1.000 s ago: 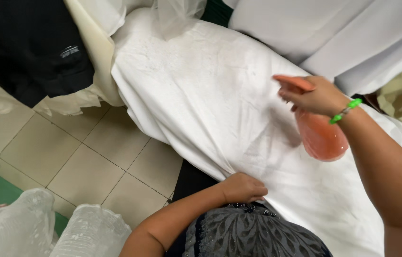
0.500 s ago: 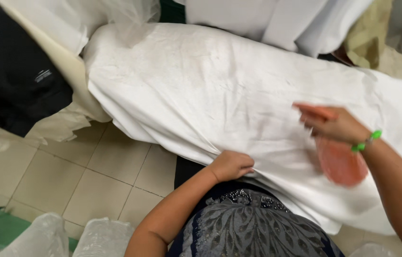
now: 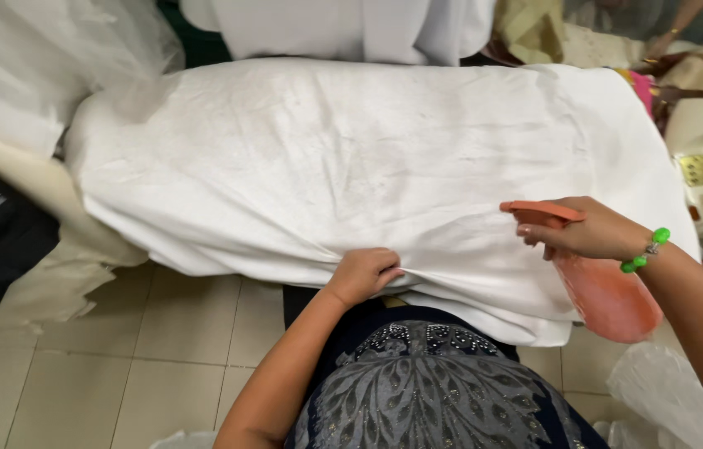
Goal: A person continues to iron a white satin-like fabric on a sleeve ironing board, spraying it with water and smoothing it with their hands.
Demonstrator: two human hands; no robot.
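The left hand (image 3: pixel 364 274) pinches the near edge of the wide white cotton cloth (image 3: pixel 368 158) spread over the bench, while the right hand (image 3: pixel 588 231) grasps a translucent orange plastic spray bottle (image 3: pixel 609 295) above the cloth's right end.

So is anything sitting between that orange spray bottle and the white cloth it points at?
Nothing visible. The right hand holds the orange plastic spray bottle over the white cloth, nozzle facing bare fabric; the left hand grips the near edge, off to the side.
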